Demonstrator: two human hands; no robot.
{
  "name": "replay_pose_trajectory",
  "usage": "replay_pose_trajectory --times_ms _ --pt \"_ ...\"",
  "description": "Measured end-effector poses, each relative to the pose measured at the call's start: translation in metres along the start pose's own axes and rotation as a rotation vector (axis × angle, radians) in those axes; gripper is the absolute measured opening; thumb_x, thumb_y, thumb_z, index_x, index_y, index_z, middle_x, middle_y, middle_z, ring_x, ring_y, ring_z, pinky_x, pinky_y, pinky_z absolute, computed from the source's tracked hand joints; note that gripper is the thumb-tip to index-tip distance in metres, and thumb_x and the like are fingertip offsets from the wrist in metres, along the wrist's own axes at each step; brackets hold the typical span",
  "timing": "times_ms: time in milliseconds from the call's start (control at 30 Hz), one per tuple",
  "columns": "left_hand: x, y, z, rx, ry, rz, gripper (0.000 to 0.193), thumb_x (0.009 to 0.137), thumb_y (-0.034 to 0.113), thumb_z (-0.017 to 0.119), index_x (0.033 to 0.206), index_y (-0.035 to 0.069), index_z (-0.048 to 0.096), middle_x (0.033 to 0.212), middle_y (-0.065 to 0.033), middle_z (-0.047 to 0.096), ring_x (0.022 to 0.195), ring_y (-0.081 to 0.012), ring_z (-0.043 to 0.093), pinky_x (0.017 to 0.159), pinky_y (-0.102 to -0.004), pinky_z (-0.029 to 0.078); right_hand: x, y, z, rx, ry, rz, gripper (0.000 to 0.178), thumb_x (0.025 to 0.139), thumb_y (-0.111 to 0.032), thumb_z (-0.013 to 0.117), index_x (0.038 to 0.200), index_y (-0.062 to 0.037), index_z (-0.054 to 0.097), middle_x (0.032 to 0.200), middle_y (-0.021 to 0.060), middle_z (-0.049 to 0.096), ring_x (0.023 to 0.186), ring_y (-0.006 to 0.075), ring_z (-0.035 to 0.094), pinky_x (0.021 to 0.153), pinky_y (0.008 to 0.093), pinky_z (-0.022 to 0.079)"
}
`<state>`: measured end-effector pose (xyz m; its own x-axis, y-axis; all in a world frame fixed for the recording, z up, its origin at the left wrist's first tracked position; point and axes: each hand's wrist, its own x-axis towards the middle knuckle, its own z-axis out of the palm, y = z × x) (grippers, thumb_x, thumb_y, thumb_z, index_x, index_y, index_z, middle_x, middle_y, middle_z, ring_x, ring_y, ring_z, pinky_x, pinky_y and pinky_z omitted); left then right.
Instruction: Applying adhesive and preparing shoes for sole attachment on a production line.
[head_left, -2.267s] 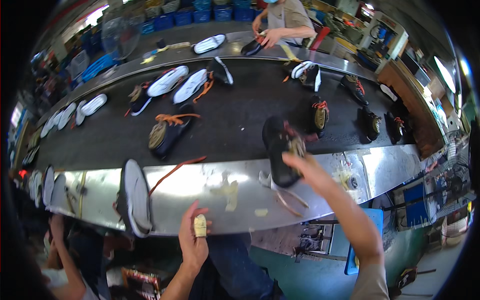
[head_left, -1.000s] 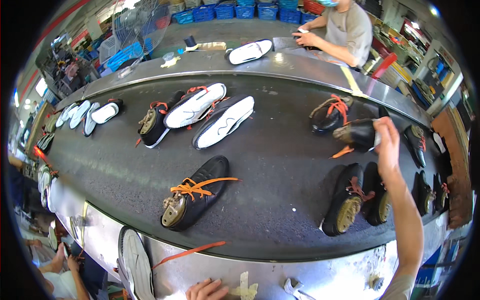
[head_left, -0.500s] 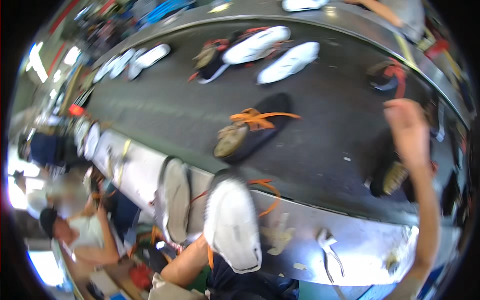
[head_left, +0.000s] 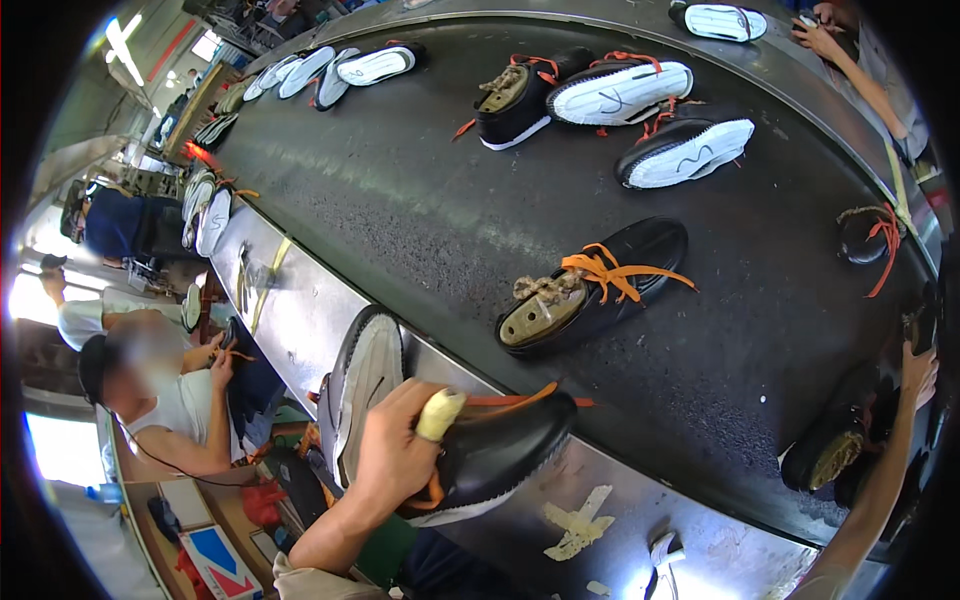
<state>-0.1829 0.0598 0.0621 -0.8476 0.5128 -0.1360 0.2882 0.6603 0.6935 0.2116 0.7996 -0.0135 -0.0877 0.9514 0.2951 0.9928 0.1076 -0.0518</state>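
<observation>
My left hand [head_left: 400, 445], its thumb wrapped in yellow tape, grips a black shoe [head_left: 510, 450] with an orange lace over the metal ledge. The shoe's glossy upper faces up and its pale sole edge shows below. Beside it, a shoe with a greyish sole [head_left: 368, 385] leans sole outward. My right arm stretches to the far right, where my right hand [head_left: 918, 375] closes on a dark shoe [head_left: 922, 312], partly lost in the dark rim. Just left of that arm lie dark shoes [head_left: 832, 450]. A black shoe with orange laces [head_left: 640, 265] rests on the dark belt.
White-soled shoes [head_left: 620, 95] lie across the belt [head_left: 420, 190], more at its far left. The metal ledge [head_left: 690, 525] carries tape strips [head_left: 580, 522] and a metal hand tool [head_left: 664, 562]. Co-workers sit at left [head_left: 190, 410] and stand at the far right [head_left: 850, 60].
My left hand has turned its shoe from sole outward to upper facing up. My right hand has moved from above the belt to the shoe at the far right. The view has shifted.
</observation>
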Motion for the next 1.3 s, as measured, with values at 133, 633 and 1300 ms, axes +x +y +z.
replay_pose_trajectory --times_ms 133,633,1300 --pt "0.007 0.017 -0.006 0.192 0.063 0.224 0.020 0.093 0.006 0.062 0.111 0.000 0.071 0.102 -0.0164 0.070 0.093 -0.0341 0.067 0.086 -0.0385 0.052 -0.004 -0.011 -0.033 0.072 0.107 0.040 0.068 0.095 -0.053 0.063 0.148 -0.0113 0.054 0.149 0.0223 0.055 0.135 0.0388 0.054 0.110 0.0464 0.043" --pt "-0.144 0.010 0.071 -1.373 -0.380 0.011 0.086 0.105 0.064 0.039 0.165 0.010 0.008 0.140 -0.0193 0.061 0.116 -0.0363 0.068 0.103 -0.0480 0.053 -0.566 -0.062 -0.183 1.770 -1.117 0.194 0.073 0.101 -0.047 0.058 0.160 -0.0116 0.034 0.159 0.0061 0.044 0.142 0.0257 0.046 0.118 0.0489 0.035" --pt "-0.242 -0.214 0.070 -1.160 -0.204 -0.567 0.057 0.110 0.054 0.038 0.139 0.006 0.049 0.118 -0.0158 0.070 0.097 -0.0280 0.072 0.084 -0.0442 0.061 -0.645 -0.080 -0.192 0.925 -0.497 -0.218 0.030 0.107 -0.027 0.055 0.124 -0.0039 0.064 0.090 0.0070 0.065 0.082 0.0168 0.058 0.077 0.0330 0.048"
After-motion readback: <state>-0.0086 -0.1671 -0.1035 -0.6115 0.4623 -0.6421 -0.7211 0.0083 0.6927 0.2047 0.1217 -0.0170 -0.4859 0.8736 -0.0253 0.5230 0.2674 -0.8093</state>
